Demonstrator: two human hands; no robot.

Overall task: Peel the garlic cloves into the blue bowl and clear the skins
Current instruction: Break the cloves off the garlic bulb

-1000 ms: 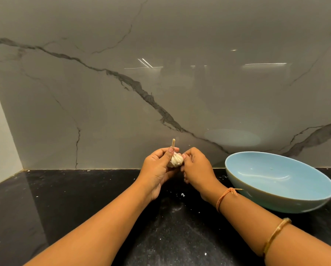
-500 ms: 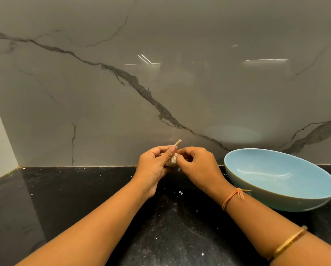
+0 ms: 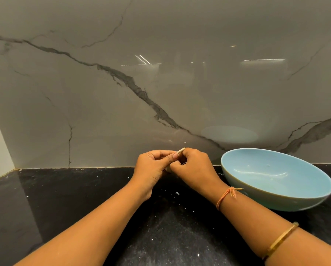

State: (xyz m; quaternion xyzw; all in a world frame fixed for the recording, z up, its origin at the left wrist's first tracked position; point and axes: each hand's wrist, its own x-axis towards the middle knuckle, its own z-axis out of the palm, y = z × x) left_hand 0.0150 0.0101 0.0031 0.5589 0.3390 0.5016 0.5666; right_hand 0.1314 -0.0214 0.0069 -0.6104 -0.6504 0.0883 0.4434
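Both hands meet above the back of the black counter. My left hand (image 3: 153, 167) and my right hand (image 3: 193, 167) curl round a garlic bulb (image 3: 180, 150), which is almost wholly hidden between the fingers. Only its pale dry stem pokes out at the top, tilted to the right, and a sliver of white skin shows below. The blue bowl (image 3: 302, 179) stands to the right of my right hand, with nothing visible inside it.
The black counter (image 3: 64, 198) runs back to a grey marble wall (image 3: 160, 93) close behind the hands. A small white scrap of skin (image 3: 177, 193) and tiny flecks lie on the counter beneath my wrists. A side wall closes the far left corner.
The bulb has sunk deeper between my hands and its stem has tipped from upright to the right. My right hand has closed further over it.
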